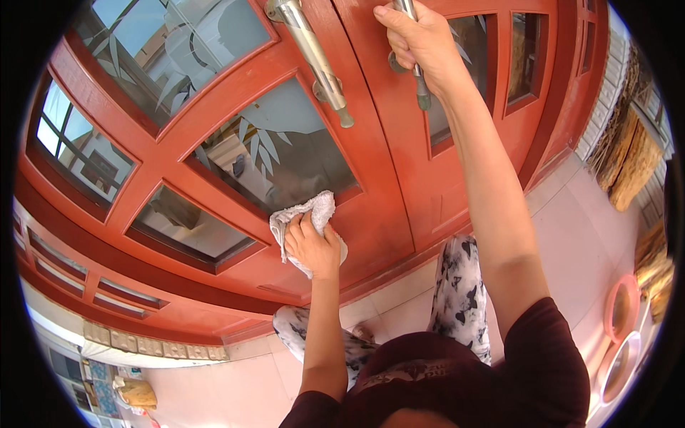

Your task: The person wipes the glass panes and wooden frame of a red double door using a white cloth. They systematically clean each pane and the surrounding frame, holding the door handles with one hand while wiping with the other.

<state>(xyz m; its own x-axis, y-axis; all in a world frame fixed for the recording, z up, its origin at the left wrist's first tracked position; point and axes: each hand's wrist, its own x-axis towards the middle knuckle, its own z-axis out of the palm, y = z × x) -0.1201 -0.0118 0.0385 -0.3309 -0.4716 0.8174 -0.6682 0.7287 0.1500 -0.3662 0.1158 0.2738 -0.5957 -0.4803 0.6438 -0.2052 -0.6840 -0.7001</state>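
My left hand (313, 243) presses a pale terry cloth (322, 208) against the red door (374, 227), at the lower edge of a glass pane (289, 144) with a leaf pattern. The cloth is bunched around and under the fingers. Higher up on the right, my right hand (415, 40) is closed around the metal pull handle (420, 85) of the right door leaf. A matching metal handle (316, 59) on the left leaf stands free of both hands, above the left one. The two leaves meet at a narrow dark seam between the handles.
Pale floor tiles (567, 214) run along the door's foot. At the right are split logs (634, 160), a pink basin (622, 308) and a whitish basin (621, 367). Another piece of wood (136, 394) lies at the lower left. My patterned trouser legs are close to the door.
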